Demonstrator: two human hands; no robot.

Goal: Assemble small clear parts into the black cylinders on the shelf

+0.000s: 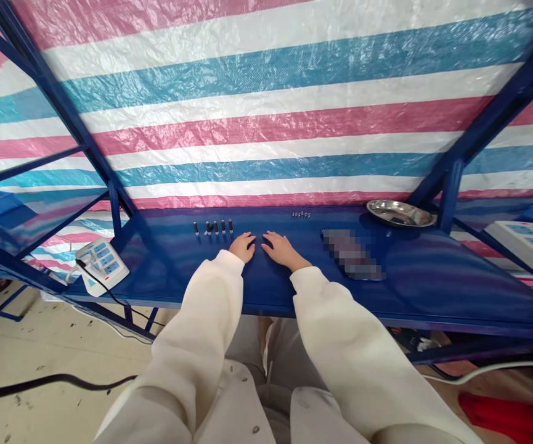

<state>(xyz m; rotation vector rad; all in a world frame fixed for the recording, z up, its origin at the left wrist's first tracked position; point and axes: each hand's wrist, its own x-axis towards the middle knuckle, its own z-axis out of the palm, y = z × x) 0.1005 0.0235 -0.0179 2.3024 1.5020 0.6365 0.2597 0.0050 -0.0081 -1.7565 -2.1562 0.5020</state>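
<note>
My left hand lies palm down on the blue table, fingers stretched forward and holding nothing. Beside it, a short gap to the right, my right hand rests flat in the same way, its fingers apart. Up and left of my left hand stands a row of several small dark cylinders with light tops. Farther back, beyond my right hand, several tiny shiny metal pieces sit in a line; their kind is too small to tell.
A blurred-out flat object lies right of my right hand. Behind it is a round metal dish. A white power strip with a black cord sits at the left end. Blue frame posts and a striped sheet bound the table.
</note>
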